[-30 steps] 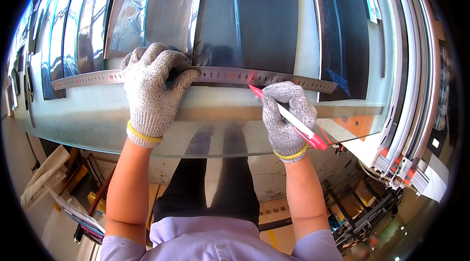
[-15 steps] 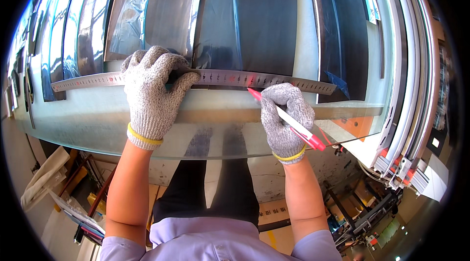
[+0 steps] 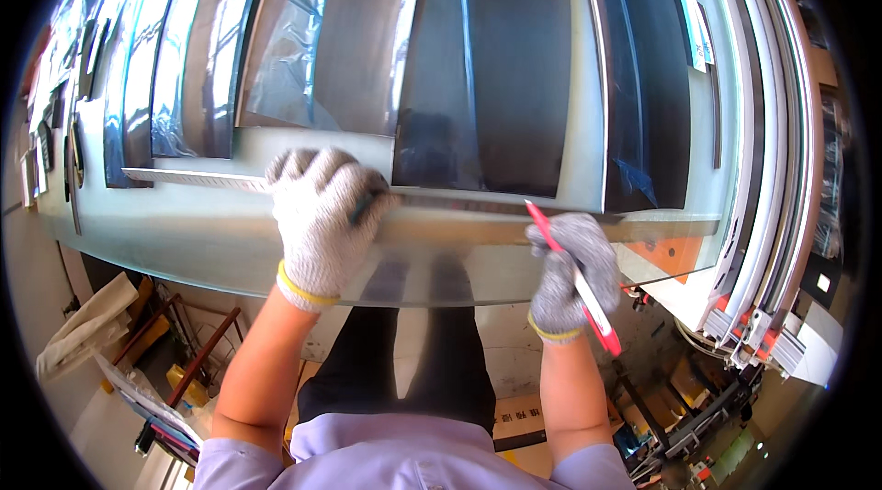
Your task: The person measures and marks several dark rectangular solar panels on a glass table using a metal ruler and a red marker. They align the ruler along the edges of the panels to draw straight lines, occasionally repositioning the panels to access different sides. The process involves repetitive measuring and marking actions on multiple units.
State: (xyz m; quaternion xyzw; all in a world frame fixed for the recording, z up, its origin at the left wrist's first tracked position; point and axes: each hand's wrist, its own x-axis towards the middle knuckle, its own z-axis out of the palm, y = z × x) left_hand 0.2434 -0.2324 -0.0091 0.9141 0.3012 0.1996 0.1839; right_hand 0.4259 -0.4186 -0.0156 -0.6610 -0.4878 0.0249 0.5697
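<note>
My left hand (image 3: 326, 214), in a grey knitted glove with a yellow cuff, is closed on a long steel ruler (image 3: 197, 180). The ruler runs crosswise along the near ends of the dark sheets and looks tipped, its face narrow. Part of it is hidden behind my left fingers. My right hand (image 3: 577, 274), gloved the same way, grips a red and white pen (image 3: 593, 304). The pen's red tip points up and left, close to the ruler's right part. A dark film-covered sheet (image 3: 514, 77) lies just beyond the ruler, between my hands.
More dark and shiny strips (image 3: 358, 40) lie side by side on the glass tabletop (image 3: 230, 256), some with loose blue film. Metal rails (image 3: 767, 123) border the right side. A dark metal stand (image 3: 671, 416) is at the lower right, and a beige cloth (image 3: 87, 329) at the lower left.
The ruler has come off the sheets toward me and tipped, held by my left hand. My right hand with the pen has drawn back toward me and right.
</note>
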